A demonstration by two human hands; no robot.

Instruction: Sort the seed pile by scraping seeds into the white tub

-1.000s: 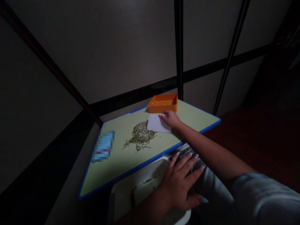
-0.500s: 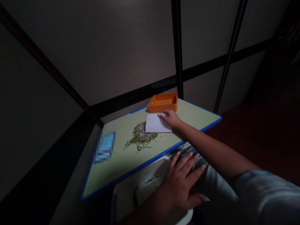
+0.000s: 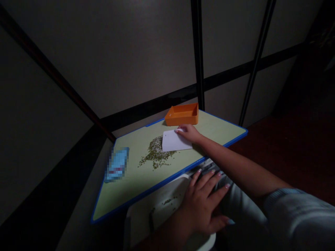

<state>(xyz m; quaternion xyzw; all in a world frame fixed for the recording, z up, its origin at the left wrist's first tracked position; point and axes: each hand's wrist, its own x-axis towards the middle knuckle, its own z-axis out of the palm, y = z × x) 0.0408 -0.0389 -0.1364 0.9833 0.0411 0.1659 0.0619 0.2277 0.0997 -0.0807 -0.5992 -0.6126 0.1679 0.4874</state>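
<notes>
My right hand [image 3: 190,134] pinches the upper edge of a white card [image 3: 176,141], thumb on top. The card lies at a low tilt over the right side of a spread pile of small green and whitish grains [image 3: 158,151], hiding part of it. These grains, too small to name surely, lie loose on a pale yellow-green tabletop [image 3: 131,195] with a blue rim. My left hand [image 3: 202,200] rests below the near table edge, on or close to my leg, palm down with fingers spread and nothing held.
An orange open box [image 3: 183,120] stands at the back of the table, just behind my right hand. A blurred light-blue packet [image 3: 117,165] lies at the left edge. Below the near edge is a white tray-like surface [image 3: 140,223] with scattered grains. A panelled wall [image 3: 146,62] rises behind.
My right hand has drawn the card slightly toward me, and its near edge now sits lower over the grains. My left hand stays in place.
</notes>
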